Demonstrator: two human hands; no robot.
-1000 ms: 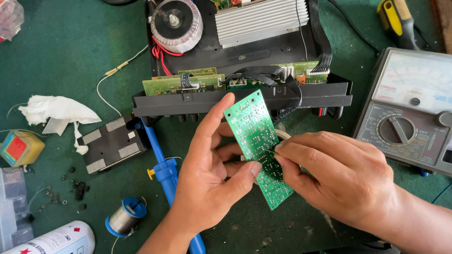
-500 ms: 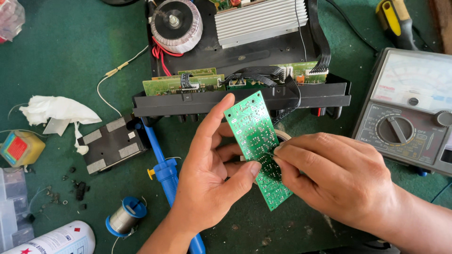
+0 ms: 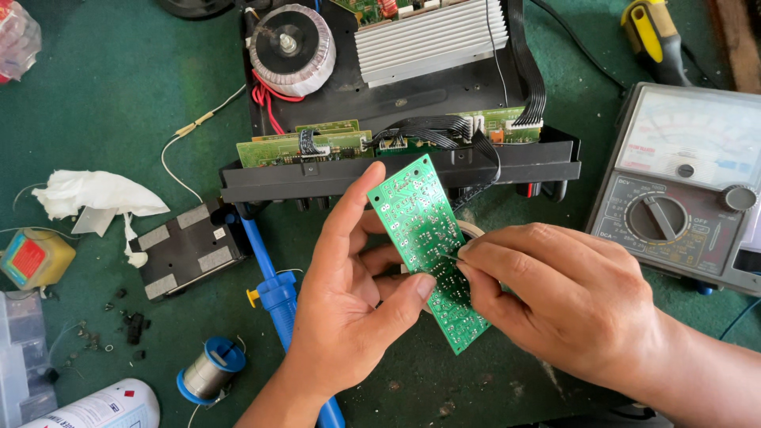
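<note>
Little has moved since the earlier frames: both hands keep their grip on the board, and the right fingertips have crept only slightly along its lower half.

Head view. Left hand (image 3: 349, 317) clamped on the green circuit board (image 3: 426, 238): index finger stretched up along the board's left edge, thumb pressed on the solder side near the middle. Board held tilted, solder side up, over the green tabletop (image 3: 103, 103), just in front of the open amplifier chassis (image 3: 396, 111).

Right hand (image 3: 571, 301) pinched together at the board's right edge, fingertips touching it. Something thin seems to sit between thumb and forefinger, perhaps a wire lead; too small to tell.

Chassis contents: round toroidal transformer (image 3: 292, 49) at upper left, ribbed silver heatsink (image 3: 432, 38) beside it, black ribbon cables running to green boards along the front panel.

Right of the hands: analogue multimeter (image 3: 682, 182) lying flat, dial knob facing up. Yellow-handled tool (image 3: 654, 36) above it.

Left of the hands: blue desoldering pump (image 3: 273, 289) partly under the left wrist, spool of solder (image 3: 208, 372) near it, black block with grey pads (image 3: 186, 250), crumpled white tissue (image 3: 95, 194), small yellow tin (image 3: 36, 257), white spray can (image 3: 95, 408) at the bottom edge. Dark scraps scattered near the spool.
</note>
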